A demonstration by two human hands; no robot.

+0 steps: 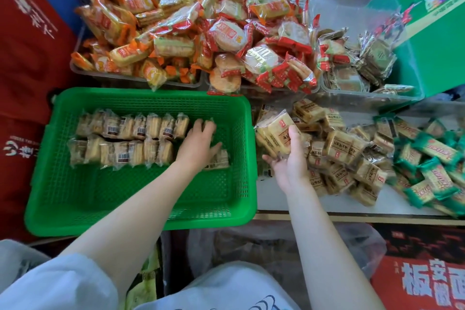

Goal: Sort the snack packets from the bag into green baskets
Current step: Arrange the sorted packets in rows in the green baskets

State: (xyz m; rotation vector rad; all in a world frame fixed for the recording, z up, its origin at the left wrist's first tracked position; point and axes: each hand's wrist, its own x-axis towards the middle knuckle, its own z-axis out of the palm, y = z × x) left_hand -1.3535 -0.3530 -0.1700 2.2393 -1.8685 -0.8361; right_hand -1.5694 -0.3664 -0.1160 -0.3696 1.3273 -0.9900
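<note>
The person's left hand (198, 145) reaches down into the green perforated plastic basket (75, 191), fingers spread and bent over a clear-wrapped biscuit packet (219, 157) at the right end of the nearer row; whether the fingers actually grip it I cannot tell. Two rows of the same pale-brown, clear-wrapped biscuit packets (130, 131) stand on edge side by side along the far half of the basket floor, barcodes facing up on several.

The right hand (289, 158) is held palm-up just right of the basket, its thumb and fingers curled around a small stack of yellow-tan biscuit packets (274, 132) lifted above the pile.

That loose pile of tan biscuit packets (339, 153) lies on a white tabletop (352, 205) beside the basket. Further right on the same surface is a heap of green-edged cracker packets (432, 171).

Behind the basket, clear plastic bins hold orange-wrapped snack packets (130, 33), red-and-white round rice-cracker packets (251, 45), and a few brownish square packets (372, 60). A green printed cardboard carton (432, 33) stands at the far right, and a red printed carton (30, 58) at the left.
</note>
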